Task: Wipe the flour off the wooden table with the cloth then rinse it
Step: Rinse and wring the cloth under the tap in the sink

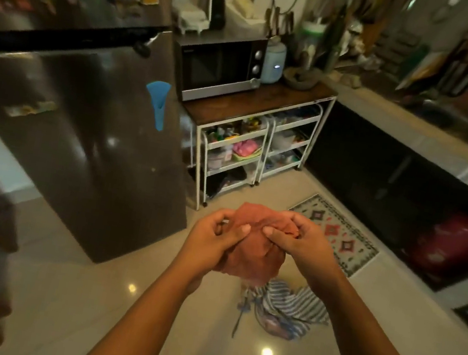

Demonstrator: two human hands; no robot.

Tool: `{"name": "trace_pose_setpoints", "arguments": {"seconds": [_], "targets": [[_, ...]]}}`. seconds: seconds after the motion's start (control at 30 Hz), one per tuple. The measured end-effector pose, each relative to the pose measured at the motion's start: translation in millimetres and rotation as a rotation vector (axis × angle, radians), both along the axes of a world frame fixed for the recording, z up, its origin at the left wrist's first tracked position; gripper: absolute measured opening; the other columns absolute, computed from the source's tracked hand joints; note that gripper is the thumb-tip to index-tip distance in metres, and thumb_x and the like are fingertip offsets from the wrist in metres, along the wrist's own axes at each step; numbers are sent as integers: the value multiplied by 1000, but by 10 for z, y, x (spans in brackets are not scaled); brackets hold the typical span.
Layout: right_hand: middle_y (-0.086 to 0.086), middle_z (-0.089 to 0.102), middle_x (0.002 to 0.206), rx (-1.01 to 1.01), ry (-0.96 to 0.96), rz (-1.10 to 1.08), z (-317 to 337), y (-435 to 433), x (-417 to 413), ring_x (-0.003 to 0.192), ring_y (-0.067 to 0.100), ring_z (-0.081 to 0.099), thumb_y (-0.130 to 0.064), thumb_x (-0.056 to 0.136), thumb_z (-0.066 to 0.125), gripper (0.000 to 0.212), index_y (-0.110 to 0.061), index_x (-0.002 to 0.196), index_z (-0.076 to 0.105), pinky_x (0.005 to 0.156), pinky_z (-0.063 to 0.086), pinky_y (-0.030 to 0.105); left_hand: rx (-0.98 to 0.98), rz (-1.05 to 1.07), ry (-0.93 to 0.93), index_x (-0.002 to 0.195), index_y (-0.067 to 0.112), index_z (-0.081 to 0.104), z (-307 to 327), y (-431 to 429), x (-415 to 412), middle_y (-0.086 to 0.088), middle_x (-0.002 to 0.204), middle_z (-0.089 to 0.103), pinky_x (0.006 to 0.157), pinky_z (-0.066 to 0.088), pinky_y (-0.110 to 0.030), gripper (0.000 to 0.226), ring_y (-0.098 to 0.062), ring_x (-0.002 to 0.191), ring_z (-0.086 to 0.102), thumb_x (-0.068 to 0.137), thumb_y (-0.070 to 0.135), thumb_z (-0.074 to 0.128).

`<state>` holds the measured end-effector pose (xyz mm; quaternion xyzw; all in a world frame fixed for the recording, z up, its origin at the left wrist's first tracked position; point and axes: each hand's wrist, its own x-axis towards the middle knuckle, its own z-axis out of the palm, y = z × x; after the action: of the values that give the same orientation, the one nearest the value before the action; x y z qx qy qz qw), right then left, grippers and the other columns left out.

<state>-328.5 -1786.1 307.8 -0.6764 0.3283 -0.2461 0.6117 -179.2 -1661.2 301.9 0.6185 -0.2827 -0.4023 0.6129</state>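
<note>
Floor (pixel 83 291): glossy; flour escaping the bundle would land here and need re-wiping. Counter (pixel 405 125), far right: presumed rinse destination. Striped rag (pixel 294 308), near on the floor: trip hazard. Cloth (pixel 250 254): bunched mid-air above the rag, left hand (pixel 209 244) and right hand (pixel 299 244) both curled round it.
</note>
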Motion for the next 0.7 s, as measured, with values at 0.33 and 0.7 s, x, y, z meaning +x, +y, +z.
{"name": "trace_pose_setpoints", "arguments": {"seconds": [0.33,0.7], "targets": [[-7,72,99,-227,87,-276,-134,-2212,357,92,13,69,-27,91,73,13,-30,104,70,78,60,36,-98,-236,-195,115,36,60,-117,-2615,676,8,115,61,79,62,-44,22,-15,103,65,94,30,66],[-20,66,113,-262,-83,-676,120,-4176,206,107,5,64,-20,92,72,30,-31,119,66,84,59,25,-297,-572,-297,123,43,62,203,-5329,657,23,120,62,82,59,-27,34,-1,112,61,92,30,68]]}}
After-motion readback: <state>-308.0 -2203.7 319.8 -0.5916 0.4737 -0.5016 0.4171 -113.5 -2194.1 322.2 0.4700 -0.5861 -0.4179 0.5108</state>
